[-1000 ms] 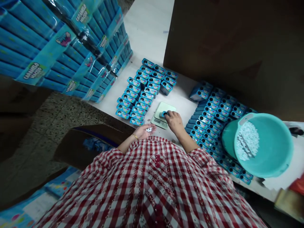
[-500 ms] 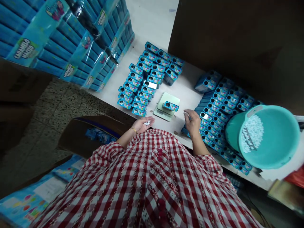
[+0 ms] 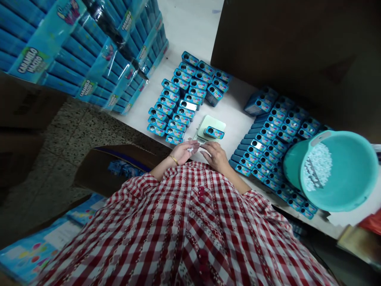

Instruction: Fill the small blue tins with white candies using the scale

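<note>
In the head view, the right hand [image 3: 216, 155] has moved in from beside the blue boxes on the right to the middle, next to the left hand [image 3: 182, 152]. The left hand has come a little up and to the right. The small blue box [image 3: 214, 132] has stayed on the scale [image 3: 212, 119].

It looks like the step now is sorting a few white bits [image 3: 190, 149] by hand while the box sits on the scale. I think the next move calls for a soft, careful pinch on a tiny bit, with the left palm kept flat so none roll off.

The white bits lie in the left palm, by its fingers, which are cupped and facing up. The right thumb and fingers are apart, just beside the left fingertips; I cannot tell if a bit sits at their tips. The box is just above the right fingers in the frame, not held by either hand. More bits lie in the green bucket [image 3: 349, 169] at the right side of the frame.
</note>
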A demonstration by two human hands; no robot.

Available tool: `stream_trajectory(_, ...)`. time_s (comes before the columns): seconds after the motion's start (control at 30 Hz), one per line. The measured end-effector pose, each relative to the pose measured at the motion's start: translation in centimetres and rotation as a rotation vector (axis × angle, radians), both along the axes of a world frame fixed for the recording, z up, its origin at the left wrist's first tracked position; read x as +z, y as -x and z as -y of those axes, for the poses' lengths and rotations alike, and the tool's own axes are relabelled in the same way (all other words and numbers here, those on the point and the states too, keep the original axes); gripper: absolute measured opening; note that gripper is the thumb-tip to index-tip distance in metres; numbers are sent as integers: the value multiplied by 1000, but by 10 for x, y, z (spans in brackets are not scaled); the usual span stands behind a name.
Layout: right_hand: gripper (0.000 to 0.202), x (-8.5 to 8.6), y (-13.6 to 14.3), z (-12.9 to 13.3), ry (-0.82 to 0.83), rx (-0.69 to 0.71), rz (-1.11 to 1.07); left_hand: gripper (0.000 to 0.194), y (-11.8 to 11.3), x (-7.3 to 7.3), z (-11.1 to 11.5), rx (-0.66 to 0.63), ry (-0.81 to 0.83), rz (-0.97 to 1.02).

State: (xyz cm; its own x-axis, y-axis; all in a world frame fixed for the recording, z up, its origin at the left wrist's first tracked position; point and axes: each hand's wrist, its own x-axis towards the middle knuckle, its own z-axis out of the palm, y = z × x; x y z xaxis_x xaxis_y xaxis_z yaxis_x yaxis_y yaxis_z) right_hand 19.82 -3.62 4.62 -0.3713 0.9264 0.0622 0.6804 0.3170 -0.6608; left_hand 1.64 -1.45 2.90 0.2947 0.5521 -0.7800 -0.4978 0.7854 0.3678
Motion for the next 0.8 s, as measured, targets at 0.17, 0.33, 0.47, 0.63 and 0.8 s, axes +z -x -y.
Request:
stream_trajectory(0.17, 27, -3, -14, 1, -24, -130, -26, 16, -27, 23, -38, -373, -479, -481)
stream_trajectory(0.33, 25, -8, -41, 12, -25, -205, -5, 26, -56, 42, -67, -1076, -1038, -1066)
stream_trajectory(0.47, 25, -11, -45, 26, -6, -248, -21, 37, -73, 46, -75, -1498, -1161, -1288)
stream_trajectory(0.63, 25, -10, -55, 36, 11, -279, -17, 38, -76, 40, -78, -1611, -1251, -1350)
stream_trajectory(0.8, 22, -6, -72, 39, -37, -335, 1, 37, -73, 36, -79, -1593, -1279, -1356)
